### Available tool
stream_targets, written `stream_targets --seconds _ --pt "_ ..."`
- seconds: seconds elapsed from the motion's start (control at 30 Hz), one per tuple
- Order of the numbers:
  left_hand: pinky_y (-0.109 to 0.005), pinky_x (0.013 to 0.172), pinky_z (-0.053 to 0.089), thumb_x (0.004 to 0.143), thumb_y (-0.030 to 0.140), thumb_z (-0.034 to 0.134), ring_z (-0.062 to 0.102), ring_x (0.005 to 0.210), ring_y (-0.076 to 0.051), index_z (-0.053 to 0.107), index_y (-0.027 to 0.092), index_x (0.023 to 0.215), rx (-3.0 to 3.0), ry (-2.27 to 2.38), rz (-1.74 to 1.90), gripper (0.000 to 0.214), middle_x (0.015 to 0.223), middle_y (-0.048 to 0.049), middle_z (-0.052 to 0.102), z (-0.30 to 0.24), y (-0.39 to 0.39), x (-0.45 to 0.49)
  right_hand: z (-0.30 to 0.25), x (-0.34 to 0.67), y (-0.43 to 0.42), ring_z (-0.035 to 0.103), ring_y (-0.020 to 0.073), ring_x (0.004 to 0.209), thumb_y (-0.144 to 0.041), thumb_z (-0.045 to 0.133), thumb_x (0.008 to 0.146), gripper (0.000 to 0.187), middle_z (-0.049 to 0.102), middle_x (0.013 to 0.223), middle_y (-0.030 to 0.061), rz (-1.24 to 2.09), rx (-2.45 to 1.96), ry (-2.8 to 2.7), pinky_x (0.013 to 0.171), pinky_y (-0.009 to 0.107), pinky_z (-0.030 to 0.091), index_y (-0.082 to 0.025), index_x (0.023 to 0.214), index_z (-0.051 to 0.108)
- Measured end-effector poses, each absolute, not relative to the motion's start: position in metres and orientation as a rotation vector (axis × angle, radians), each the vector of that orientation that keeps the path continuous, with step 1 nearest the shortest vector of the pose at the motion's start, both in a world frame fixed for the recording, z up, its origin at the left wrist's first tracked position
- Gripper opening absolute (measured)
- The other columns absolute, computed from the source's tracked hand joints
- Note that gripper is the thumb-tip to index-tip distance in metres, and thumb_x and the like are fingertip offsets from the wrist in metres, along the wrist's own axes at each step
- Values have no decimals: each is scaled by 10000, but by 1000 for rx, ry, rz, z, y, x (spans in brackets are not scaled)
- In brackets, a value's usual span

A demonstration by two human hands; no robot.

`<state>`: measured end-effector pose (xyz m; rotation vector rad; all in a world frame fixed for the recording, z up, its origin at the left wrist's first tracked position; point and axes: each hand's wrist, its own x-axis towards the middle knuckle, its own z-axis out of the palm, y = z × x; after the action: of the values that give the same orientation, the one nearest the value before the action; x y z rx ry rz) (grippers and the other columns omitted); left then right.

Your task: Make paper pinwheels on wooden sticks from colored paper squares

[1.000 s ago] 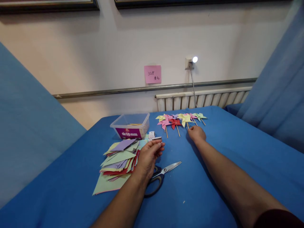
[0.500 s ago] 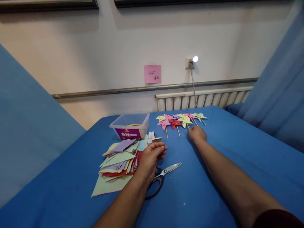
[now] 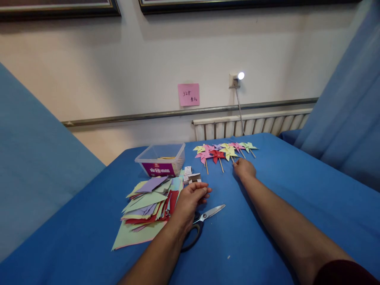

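At the far side of the table, my right hand (image 3: 245, 168) is closed, its fingertips at the lower end of a wooden stick under a yellow paper pinwheel (image 3: 228, 151). The fingers partly hide that stick. Several other pinwheels lie in a group there, among them a red one (image 3: 217, 155), a pink one (image 3: 204, 154) and a light green one (image 3: 248, 146). My left hand (image 3: 192, 198) hovers near the middle with thumb and fingers loosely drawn together; nothing shows in them. Below it lie scissors (image 3: 210, 212) with dark handles, partly covered by my left wrist.
Left of my left hand is a pile of coloured paper pieces (image 3: 145, 206). Behind it stands a clear plastic box (image 3: 160, 160) with sticks inside. Small white boxes (image 3: 192, 177) sit beside it. A blue cloth (image 3: 252, 245) covers the table; a radiator (image 3: 219, 128) runs along the wall.
The view has shifted slightly. Both hands keep nearly the same places; the right hand stays at the yellow pinwheel's stick, and the pinwheels lie as before.
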<state>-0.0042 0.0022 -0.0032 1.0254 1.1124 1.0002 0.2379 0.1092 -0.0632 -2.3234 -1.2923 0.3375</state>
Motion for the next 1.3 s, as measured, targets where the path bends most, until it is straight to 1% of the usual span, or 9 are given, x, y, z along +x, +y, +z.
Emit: stream_targets --seconds 0.3,0.47,0.57,0.67,0.93,1.03,1.13,1.2,1.3 --pt "-254 639 446 675 238 675 631 672 -151 648 143 831 1370 1182 970 185 751 -79 711 -8 -1 2 -50 230 88 647 240 843 -415 466 908 308 704 879 115 318 -2072 -1223 707 310 428 -173 886 656" --pt "-250 572 384 711 241 624 562 604 -140 654 158 816 1707 1173 857 137 707 -38 665 -20 0 1 -47 163 43 637 183 730 -391 451 905 294 700 774 52 434 -1771 -1292 666 265 447 -187 807 640" --pt "-246 567 343 698 189 585 506 586 -128 604 169 675 1907 1185 857 36 630 -2 604 -20 1 -1 -51 122 14 652 157 739 -349 454 886 239 715 827 22 537 -1580 -1340 667 239 479 -202 868 642" --pt "-249 558 322 716 218 574 485 579 -130 549 179 617 1961 1253 890 109 594 11 568 -17 2 -4 -55 111 4 652 172 769 -280 461 847 215 708 857 36 595 -1289 -1343 716 273 492 -198 933 641" --pt "-261 615 359 780 274 581 578 644 -158 642 212 744 2074 1414 909 94 709 -17 671 -2 -5 -8 -66 148 34 571 148 603 -301 497 808 219 658 717 9 633 -1262 -1449 585 255 443 -181 904 654" --pt "-272 665 390 828 325 550 608 692 -175 668 215 839 2090 1702 1037 162 754 -32 691 20 1 -31 -70 146 35 569 147 601 -325 511 803 229 667 737 13 669 -1260 -1400 576 253 436 -185 902 663" --pt "-306 781 427 864 372 501 634 903 -228 671 199 1009 2040 2127 1122 282 982 -85 713 38 14 -69 -73 139 32 563 145 582 -335 519 795 225 668 716 6 729 -1244 -1411 552 247 421 -192 882 670" --pt "-351 880 418 859 406 501 593 1075 -283 636 174 1160 2032 2365 996 403 1149 -133 678 41 24 -94 -74 134 30 553 141 565 -330 520 794 222 658 686 -3 767 -1223 -1437 537 244 408 -194 879 673" --pt "-407 864 431 833 493 512 595 1084 -348 616 142 1224 1899 2524 643 536 1158 -186 674 35 35 -118 -74 129 29 556 139 573 -321 529 785 213 661 694 -4 808 -1201 -1440 546 242 412 -193 872 675"
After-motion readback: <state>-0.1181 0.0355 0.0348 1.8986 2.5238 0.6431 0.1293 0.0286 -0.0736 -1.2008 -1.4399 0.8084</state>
